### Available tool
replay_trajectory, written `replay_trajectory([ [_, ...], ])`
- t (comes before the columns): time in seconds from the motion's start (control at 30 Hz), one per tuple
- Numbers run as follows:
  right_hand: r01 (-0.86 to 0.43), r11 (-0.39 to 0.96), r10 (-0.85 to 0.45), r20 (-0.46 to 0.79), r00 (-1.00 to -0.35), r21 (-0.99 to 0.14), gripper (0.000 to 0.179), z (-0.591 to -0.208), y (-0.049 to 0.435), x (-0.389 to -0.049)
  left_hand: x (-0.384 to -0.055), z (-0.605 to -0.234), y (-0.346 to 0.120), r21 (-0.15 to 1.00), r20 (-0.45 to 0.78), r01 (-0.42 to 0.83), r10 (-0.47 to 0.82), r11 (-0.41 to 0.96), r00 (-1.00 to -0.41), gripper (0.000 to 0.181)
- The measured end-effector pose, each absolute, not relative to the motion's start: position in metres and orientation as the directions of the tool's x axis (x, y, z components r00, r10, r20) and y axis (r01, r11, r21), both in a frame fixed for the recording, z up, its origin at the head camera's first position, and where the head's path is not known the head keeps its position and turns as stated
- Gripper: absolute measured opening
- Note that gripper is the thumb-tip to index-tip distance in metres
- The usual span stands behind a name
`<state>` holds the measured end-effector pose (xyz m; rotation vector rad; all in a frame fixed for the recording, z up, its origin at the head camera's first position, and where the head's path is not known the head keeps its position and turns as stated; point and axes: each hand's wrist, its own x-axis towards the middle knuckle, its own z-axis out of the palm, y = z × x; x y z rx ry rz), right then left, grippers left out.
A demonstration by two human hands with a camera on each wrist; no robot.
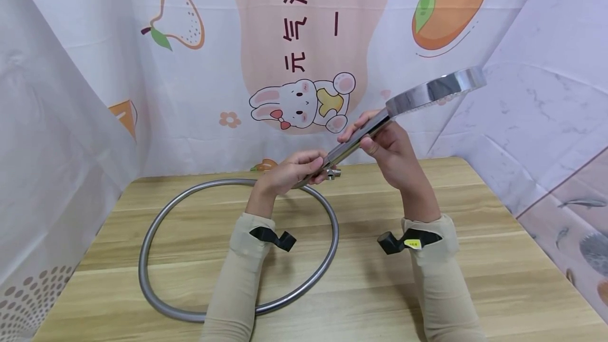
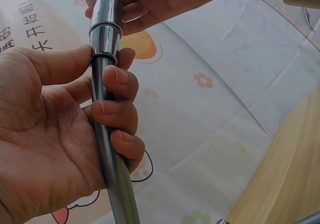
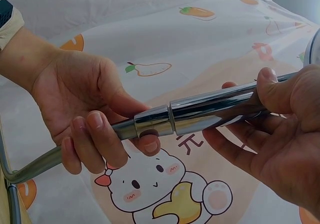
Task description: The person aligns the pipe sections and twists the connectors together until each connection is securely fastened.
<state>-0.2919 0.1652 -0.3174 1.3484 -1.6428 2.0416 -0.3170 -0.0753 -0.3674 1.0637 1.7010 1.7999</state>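
A chrome hand shower (image 1: 434, 91) is held up at a slant, its round head at the upper right. My right hand (image 1: 391, 152) grips its handle (image 3: 220, 107) between thumb and fingers. My left hand (image 1: 294, 170) holds the end of a grey metal hose (image 1: 147, 241), thumb and forefinger at the chrome nut (image 3: 154, 122). In the right wrist view the nut lines up with the handle's lower end, a thin seam between them. Whether the threads are engaged is hidden. The rest of the hose loops on the table under my left forearm.
A small chrome fitting (image 1: 334, 173) lies near the back of the wood-grain table (image 1: 370, 289), just beyond my left hand. A printed curtain (image 1: 199, 94) stands behind the table and along its sides.
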Motion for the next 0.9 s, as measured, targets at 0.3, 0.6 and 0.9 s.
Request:
replay_trajectory([
  [0.3, -0.636, -0.372, -0.372, 0.737, -0.565, -0.676, 0.029, -0.3177, 0.1653, -0.2917, -0.3179, -0.3683, -0.0748, 0.971, 0.229, 0.195, 0.766, -0.138, -0.601, 0.02],
  [0.6, -0.636, -0.362, -0.375, 0.731, -0.57, -0.681, 0.029, -0.3176, 0.1651, -0.291, -0.319, -0.3697, -0.0743, 0.971, 0.227, 0.205, 0.763, -0.126, -0.605, 0.057],
  [0.9, -0.641, -0.354, -0.374, 0.732, -0.57, -0.681, 0.029, -0.3175, 0.1652, -0.291, -0.3189, -0.3694, -0.0732, 0.975, 0.215, 0.189, 0.741, -0.121, -0.637, 0.039],
])
